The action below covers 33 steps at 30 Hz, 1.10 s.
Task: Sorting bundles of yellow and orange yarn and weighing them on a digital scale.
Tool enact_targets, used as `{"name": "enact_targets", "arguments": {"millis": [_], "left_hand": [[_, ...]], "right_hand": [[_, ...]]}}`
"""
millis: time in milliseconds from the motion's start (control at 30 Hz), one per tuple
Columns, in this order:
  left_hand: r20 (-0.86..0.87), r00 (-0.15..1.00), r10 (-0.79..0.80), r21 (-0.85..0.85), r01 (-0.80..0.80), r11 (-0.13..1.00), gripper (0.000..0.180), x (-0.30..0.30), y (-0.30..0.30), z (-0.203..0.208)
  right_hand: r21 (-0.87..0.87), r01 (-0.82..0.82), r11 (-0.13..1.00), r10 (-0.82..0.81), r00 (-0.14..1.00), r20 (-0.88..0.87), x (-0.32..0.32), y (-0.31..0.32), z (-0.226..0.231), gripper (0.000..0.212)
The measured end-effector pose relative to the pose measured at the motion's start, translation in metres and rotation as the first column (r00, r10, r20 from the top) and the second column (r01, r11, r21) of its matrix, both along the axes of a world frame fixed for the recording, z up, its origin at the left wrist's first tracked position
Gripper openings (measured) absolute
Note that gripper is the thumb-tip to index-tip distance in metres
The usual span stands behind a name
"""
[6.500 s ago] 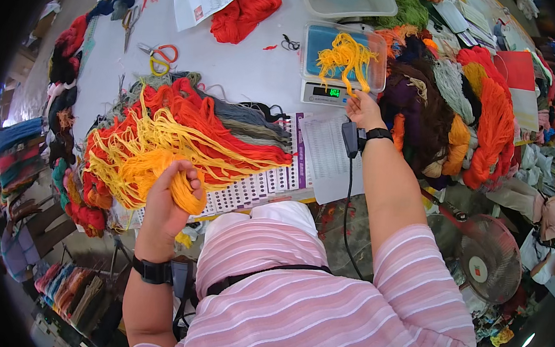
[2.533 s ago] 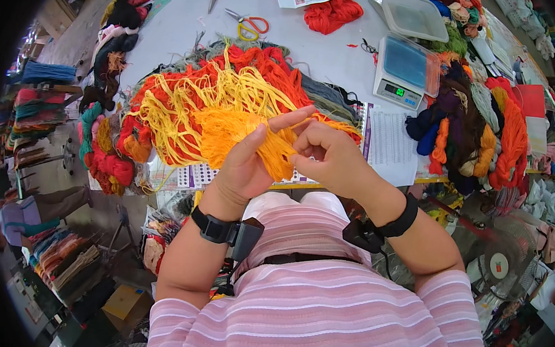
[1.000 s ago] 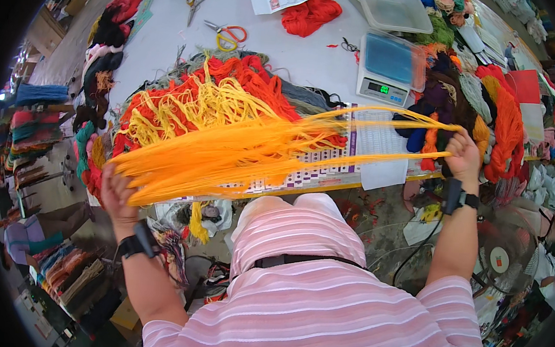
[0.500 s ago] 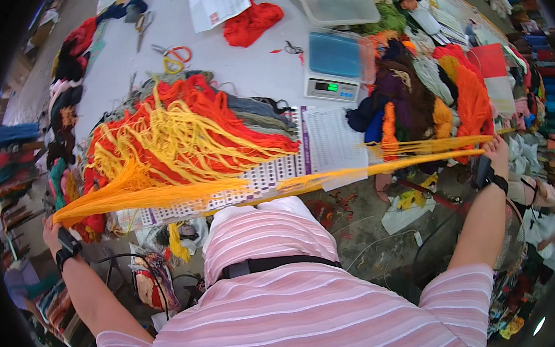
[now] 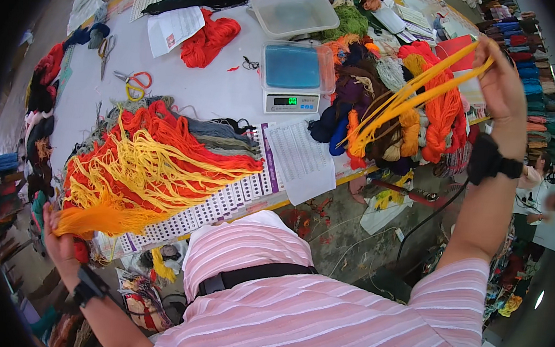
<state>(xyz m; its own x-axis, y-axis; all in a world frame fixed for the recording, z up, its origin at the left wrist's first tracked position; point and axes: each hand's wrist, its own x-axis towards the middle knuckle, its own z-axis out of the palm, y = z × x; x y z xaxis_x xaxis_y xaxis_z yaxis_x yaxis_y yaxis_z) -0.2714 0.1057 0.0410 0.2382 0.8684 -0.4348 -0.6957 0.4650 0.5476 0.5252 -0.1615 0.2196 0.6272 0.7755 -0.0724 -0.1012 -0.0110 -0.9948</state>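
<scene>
My left hand [image 5: 58, 245], at the lower left, grips one end of an orange yarn bundle [image 5: 105, 220], whose loose strands fan out over the table's near edge. Raised at the far right, my right hand [image 5: 503, 83] is closed on a looped hank of yellow-orange yarn [image 5: 421, 92]. That hank hangs down to the left, over the skeins on the table. Between my hands, a pile of red and yellow yarn [image 5: 155, 157] lies on the table, apart from the right-hand hank.
A digital scale [image 5: 291, 77] with a blue plate stands mid-table. Behind it sits a clear plastic tub [image 5: 293, 15]. Scissors with red and yellow handles [image 5: 133, 85], a second pair of scissors [image 5: 106, 52], a red skein [image 5: 211, 40], and printed sheets [image 5: 299, 159] lie around. Mixed skeins [image 5: 368, 92] crowd the right.
The yarn that stretched between my hands has parted into two portions. My right hand has risen with the yellow-orange hank, while my left keeps its orange bundle. The view has shifted.
</scene>
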Motion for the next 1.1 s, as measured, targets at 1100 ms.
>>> {"name": "enact_targets", "arguments": {"millis": [1100], "left_hand": [[-0.105,0.905,-0.413,-0.540,0.297,0.788,0.013,0.259,-0.102,-0.050]], "right_hand": [[-0.548,0.241,0.801,-0.561,0.621,-0.547,-0.097,0.034,-0.429,0.022]]}}
